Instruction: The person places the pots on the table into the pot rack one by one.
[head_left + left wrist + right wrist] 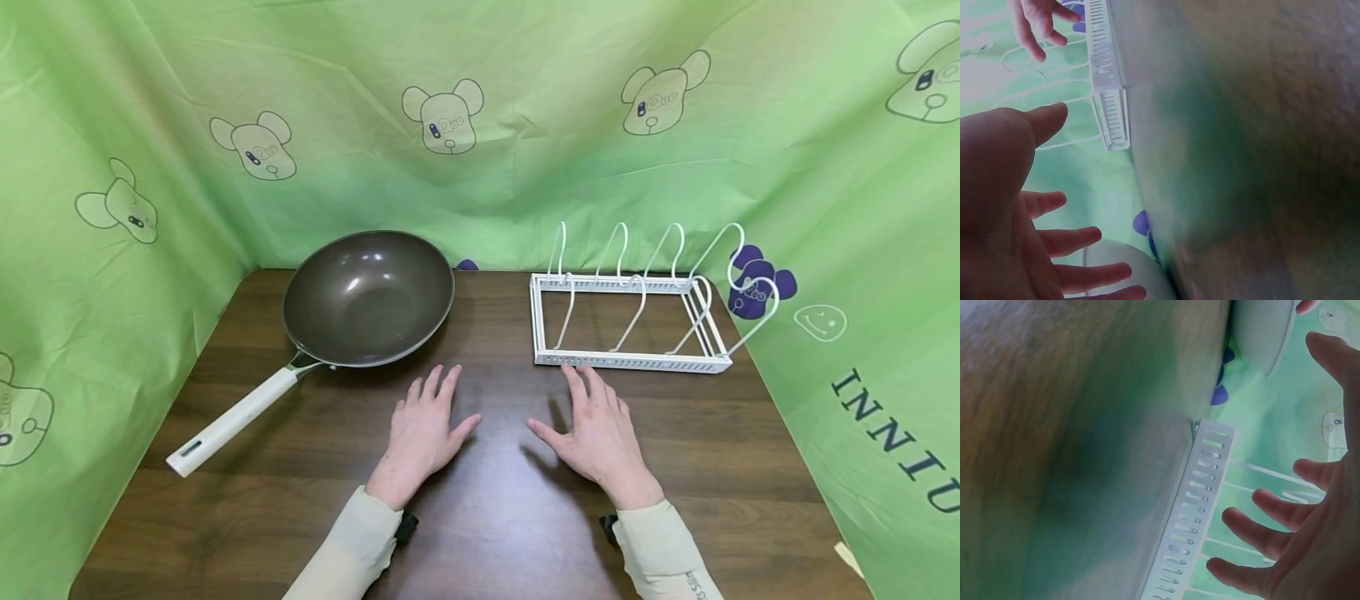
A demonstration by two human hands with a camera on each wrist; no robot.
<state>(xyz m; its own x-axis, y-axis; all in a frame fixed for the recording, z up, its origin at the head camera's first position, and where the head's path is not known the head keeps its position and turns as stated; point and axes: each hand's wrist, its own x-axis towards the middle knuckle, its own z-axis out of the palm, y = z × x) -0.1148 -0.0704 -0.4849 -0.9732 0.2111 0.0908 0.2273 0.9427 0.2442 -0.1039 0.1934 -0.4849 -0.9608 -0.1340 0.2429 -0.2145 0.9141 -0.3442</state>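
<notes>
A dark wok (367, 300) with a white handle (238, 421) sits at the back left, its handle pointing to the near left. White wire loops stand up from a slotted rectangular rack (630, 360) at the back right. Between the two, my left hand (423, 433) is held over the table with fingers spread, nearest the wok and holding nothing. My right hand (600, 437) is likewise spread and bare, its fingertips close to the rack's front edge. In the right wrist view the rack (1194, 506) lies beyond those fingers; whether they touch it I cannot tell.
Both things stand on a brown wood-grain table (495, 517). Green cloth (525, 183) printed with cartoon heads hangs behind the table and along both sides. A small pale strip (849, 560) lies by the right table edge.
</notes>
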